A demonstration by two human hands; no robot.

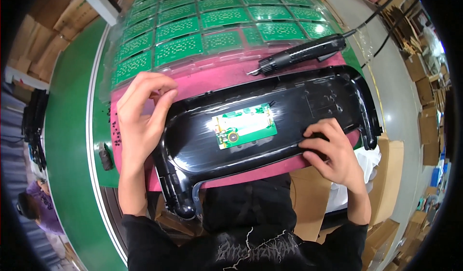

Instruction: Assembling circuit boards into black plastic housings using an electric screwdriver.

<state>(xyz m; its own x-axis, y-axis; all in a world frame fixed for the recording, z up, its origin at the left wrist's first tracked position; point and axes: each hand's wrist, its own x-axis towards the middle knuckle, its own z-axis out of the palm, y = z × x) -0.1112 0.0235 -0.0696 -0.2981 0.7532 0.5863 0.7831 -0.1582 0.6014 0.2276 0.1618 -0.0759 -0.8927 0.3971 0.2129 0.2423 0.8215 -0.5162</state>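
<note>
A long black plastic housing [193, 140] with curved arms at both ends lies open side up in front of me. Inside it, near the middle, sits a green circuit board [251, 135] with a round part at its lower left. My left hand [142, 109] is raised over the housing's far left corner, thumb and forefinger pinched together. Whatever is between those fingertips, if anything, is too small to make out. My right hand [333, 152] curls around the near rim of the housing, right of the board, with fingertips inside and thumb at the edge.
A black electric screwdriver [304, 54] lies beyond the housing, its cord running up right. Clear trays of green circuit boards [178, 49] cover the far side. A pink mat [222, 85] lies beneath. Small black screws [115, 131] are scattered at left, near a dark cylinder [105, 157].
</note>
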